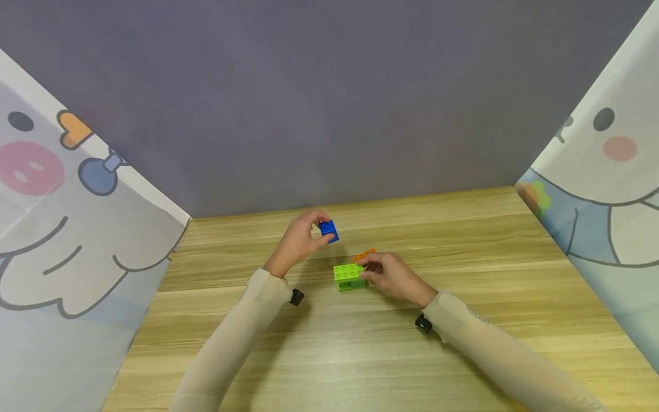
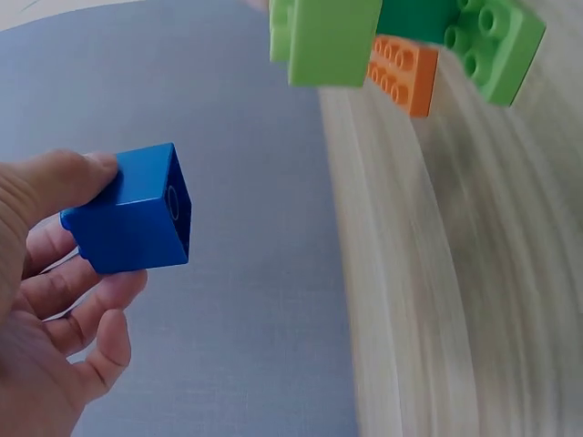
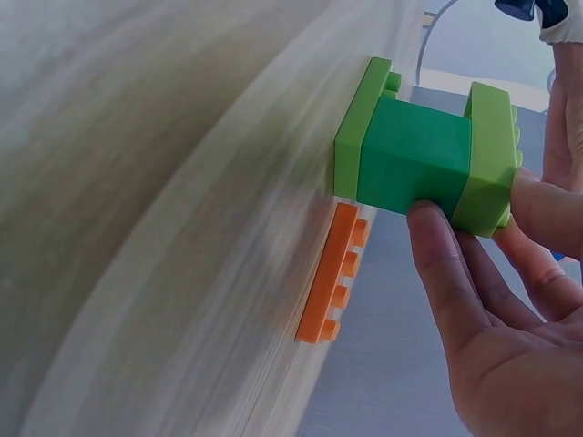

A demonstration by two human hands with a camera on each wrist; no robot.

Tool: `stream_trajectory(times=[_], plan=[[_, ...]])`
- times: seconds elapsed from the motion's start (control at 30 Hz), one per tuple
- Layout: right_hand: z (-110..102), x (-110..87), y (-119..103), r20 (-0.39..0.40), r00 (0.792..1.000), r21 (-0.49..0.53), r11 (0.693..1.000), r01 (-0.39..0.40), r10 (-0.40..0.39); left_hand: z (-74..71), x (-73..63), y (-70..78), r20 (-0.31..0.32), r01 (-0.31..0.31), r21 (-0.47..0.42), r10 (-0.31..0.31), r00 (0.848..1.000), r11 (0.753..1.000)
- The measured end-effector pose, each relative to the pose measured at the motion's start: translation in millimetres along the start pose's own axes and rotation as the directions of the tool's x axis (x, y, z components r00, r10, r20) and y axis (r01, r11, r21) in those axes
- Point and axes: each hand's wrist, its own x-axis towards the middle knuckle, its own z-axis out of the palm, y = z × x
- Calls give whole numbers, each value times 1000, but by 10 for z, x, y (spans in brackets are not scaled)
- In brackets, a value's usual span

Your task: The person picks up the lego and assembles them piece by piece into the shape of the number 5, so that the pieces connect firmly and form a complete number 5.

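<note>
- Left hand [image 1: 300, 238], grip narrowed to the blue brick [image 1: 328, 231], pinches it beyond and slightly left of the green stack [image 1: 344, 272]
- Right hand [image 1: 395, 277], grip closed on the stack's right end; stack stands on the tabletop [image 1: 329, 360], long axis left to right
- Orange plate [image 1: 365, 253] lies just beyond it

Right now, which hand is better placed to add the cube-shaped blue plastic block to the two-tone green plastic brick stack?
The left hand, I'd judge: it pinches the blue block clear of the table, while the right hand grips the green stack.
</note>
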Motion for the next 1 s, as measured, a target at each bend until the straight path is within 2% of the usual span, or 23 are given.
stream_trajectory(times=[0.13,0.27,0.57,0.83,1.0], plan=[[3,6,-1,6,1000,-8,1000,-2,2,12,-71,48,21,-52,-16,52,998,999],[0,19,1,8,1000,-4,1000,-2,2,47,-138,86,46,-77,-26,78,996,997],[7,37,5,8,1000,4,1000,-13,13,130,-284,128,74,-99,-55,103,992,994],[1,28,-9,13,1000,9,1000,-11,10,216,-396,89,110,-115,-105,127,986,988],[-12,36,-19,15,1000,13,1000,-16,16,245,-422,76,100,-141,-122,154,983,982]])
